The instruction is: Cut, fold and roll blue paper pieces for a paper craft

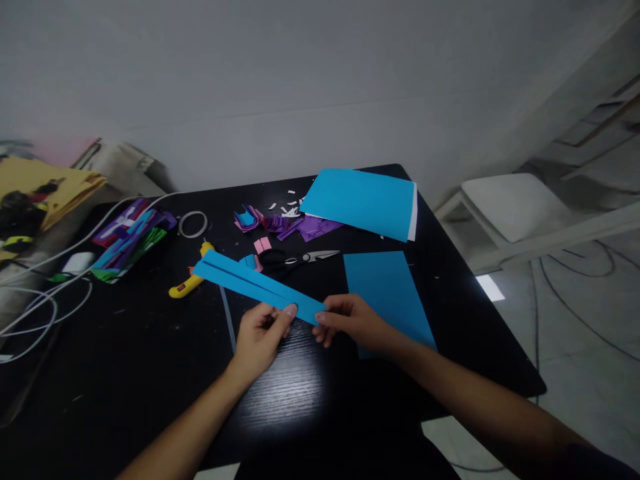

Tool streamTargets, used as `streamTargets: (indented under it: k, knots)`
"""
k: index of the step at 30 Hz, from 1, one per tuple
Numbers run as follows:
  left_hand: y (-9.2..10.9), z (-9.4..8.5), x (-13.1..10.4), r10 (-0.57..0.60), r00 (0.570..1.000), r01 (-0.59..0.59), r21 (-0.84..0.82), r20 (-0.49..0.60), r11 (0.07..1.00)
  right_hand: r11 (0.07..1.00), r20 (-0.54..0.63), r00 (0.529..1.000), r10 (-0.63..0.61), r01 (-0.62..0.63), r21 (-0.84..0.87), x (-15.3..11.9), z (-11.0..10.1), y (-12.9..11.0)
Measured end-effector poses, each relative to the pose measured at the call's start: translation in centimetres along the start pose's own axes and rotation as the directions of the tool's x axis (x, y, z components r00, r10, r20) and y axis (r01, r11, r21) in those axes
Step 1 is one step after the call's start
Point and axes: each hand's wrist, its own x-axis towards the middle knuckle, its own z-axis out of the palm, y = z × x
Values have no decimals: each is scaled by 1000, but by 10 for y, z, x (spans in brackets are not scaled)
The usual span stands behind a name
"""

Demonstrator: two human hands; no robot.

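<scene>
A long folded strip of blue paper (255, 283) is held above the black table, slanting up to the left, with a dark slit along its far part. My left hand (263, 333) pinches its lower edge, thumb on top. At the right end my right hand (350, 323) grips the same strip between thumb and fingers. Under my right wrist lies a flat blue paper sheet (385, 287). Just beyond the strip are black-handled scissors (313, 257). A yellow glue gun (193, 283) with a glue stick lies behind the strip's left end.
Blue and white sheets (363, 200) lie at the back right of the table (150, 373). Folded purple pieces (277, 223), white scraps (290, 212), pink paper (263, 245) and a tape ring (193, 225) are nearby. White cables (55, 313) cross the left side. A white stool (520, 203) stands right.
</scene>
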Motion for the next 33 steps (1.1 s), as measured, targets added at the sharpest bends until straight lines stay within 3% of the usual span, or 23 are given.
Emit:
streamTargets:
  k: [6,13,17,33]
  knots:
    - [4,-8,7,-10,993,7,-28,-118,1000,1000,-50,999,-10,10,-5,0,-4,-1]
    - [-4,0,1,-5,996,6,-17,86,1000,997,-33,998,-63,64,42,2,-3,3]
    - [-6,4,-1,38,982,-45,35,184,998,996,-20,996,-82,81,-38,-2,0,0]
    - [-6,7,-3,138,953,-168,93,270,981,994,-37,996,-77,74,-85,-2,-1,1]
